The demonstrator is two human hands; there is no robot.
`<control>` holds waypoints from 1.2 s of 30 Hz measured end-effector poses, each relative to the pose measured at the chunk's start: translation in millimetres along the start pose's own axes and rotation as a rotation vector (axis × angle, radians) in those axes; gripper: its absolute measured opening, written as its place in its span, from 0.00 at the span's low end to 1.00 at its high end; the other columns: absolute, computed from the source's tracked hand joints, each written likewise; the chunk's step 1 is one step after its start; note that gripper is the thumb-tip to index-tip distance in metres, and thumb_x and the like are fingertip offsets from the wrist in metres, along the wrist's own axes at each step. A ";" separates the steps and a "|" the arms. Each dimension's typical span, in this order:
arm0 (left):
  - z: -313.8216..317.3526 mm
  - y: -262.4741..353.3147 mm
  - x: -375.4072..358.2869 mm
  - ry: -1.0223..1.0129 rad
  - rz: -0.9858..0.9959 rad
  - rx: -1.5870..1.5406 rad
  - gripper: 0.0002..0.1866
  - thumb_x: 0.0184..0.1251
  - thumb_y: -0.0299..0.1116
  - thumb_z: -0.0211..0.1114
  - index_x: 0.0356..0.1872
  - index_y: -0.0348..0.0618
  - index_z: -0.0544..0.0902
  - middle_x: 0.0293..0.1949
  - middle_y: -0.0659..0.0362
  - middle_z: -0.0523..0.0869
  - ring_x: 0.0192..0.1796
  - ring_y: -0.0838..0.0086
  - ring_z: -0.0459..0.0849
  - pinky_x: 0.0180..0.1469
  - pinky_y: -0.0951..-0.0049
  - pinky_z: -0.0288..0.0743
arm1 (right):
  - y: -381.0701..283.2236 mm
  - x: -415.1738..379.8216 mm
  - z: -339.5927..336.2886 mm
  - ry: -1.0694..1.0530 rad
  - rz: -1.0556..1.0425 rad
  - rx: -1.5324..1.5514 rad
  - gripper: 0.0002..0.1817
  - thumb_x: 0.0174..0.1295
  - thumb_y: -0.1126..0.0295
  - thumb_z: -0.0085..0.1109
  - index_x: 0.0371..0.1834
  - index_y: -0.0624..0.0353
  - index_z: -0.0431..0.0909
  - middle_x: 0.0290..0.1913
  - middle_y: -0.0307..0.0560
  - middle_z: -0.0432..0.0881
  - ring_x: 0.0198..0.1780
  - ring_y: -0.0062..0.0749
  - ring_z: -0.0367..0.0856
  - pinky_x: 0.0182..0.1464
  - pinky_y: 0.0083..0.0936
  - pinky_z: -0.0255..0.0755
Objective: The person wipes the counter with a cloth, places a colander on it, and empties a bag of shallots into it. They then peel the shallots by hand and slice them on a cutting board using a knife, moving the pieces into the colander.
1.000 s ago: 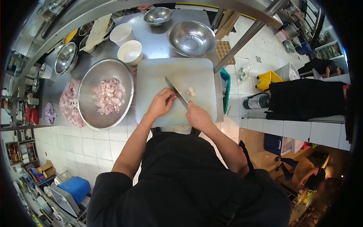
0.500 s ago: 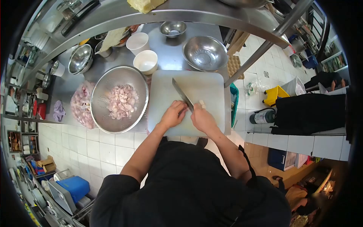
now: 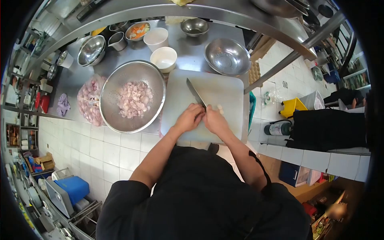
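Note:
My right hand (image 3: 216, 121) is closed around the handle of a kitchen knife (image 3: 195, 93), whose long blade points away from me, up and to the left. Close against it, my left hand (image 3: 189, 119) has its fingers curled near the heel of the blade; whatever they pinch is hidden. Both hands are over a white cutting board (image 3: 228, 86). A few small pale pieces (image 3: 219, 108) lie on the board just beyond my right hand. Left of the board, a large steel bowl (image 3: 112, 110) holds many pale pink pieces (image 3: 135, 100) that look like peeled shallots.
A clear bag of similar pieces (image 3: 90, 105) lies left of the bowl. Behind the board stand white tubs (image 3: 163, 59) and a steel basin (image 3: 227, 58). A bowl of cut orange vegetables (image 3: 138, 31) is further back. A metal shelf edge (image 3: 224, 17) crosses overhead.
My view has shifted, so the board and bowls appear further right. My hands have come closer together at the knife's handle end. The bowl of orange vegetables shows more clearly.

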State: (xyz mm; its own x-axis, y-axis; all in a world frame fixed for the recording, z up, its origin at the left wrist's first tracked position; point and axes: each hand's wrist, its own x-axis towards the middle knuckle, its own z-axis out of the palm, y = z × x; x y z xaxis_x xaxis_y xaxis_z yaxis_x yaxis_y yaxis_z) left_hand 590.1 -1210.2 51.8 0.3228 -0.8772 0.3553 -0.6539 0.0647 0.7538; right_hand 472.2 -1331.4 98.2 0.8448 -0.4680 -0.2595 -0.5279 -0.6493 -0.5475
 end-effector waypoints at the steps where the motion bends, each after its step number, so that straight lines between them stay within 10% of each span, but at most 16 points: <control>1: 0.6 -0.9 3.2 -0.007 -0.005 0.010 0.10 0.59 0.22 0.64 0.43 0.38 0.80 0.46 0.52 0.81 0.50 0.53 0.78 0.53 0.59 0.75 | -2.0 1.8 -4.3 -0.065 -0.002 -0.018 0.15 0.66 0.66 0.53 0.49 0.64 0.66 0.36 0.69 0.83 0.40 0.67 0.84 0.41 0.56 0.77; 36: 0.1 0.4 -4.0 0.025 0.001 0.051 0.09 0.61 0.22 0.64 0.42 0.39 0.80 0.46 0.51 0.82 0.50 0.54 0.79 0.51 0.60 0.76 | -4.9 -10.7 2.0 0.010 0.038 0.039 0.14 0.66 0.69 0.51 0.49 0.67 0.65 0.34 0.72 0.82 0.38 0.69 0.82 0.40 0.57 0.75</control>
State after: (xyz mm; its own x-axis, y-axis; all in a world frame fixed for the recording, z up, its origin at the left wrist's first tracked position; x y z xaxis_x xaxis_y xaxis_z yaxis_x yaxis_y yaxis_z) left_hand 588.6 -1206.7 50.6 0.3390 -0.8650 0.3699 -0.6877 0.0405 0.7249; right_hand 465.9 -1322.0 102.0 0.8231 -0.4980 -0.2731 -0.5557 -0.6069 -0.5682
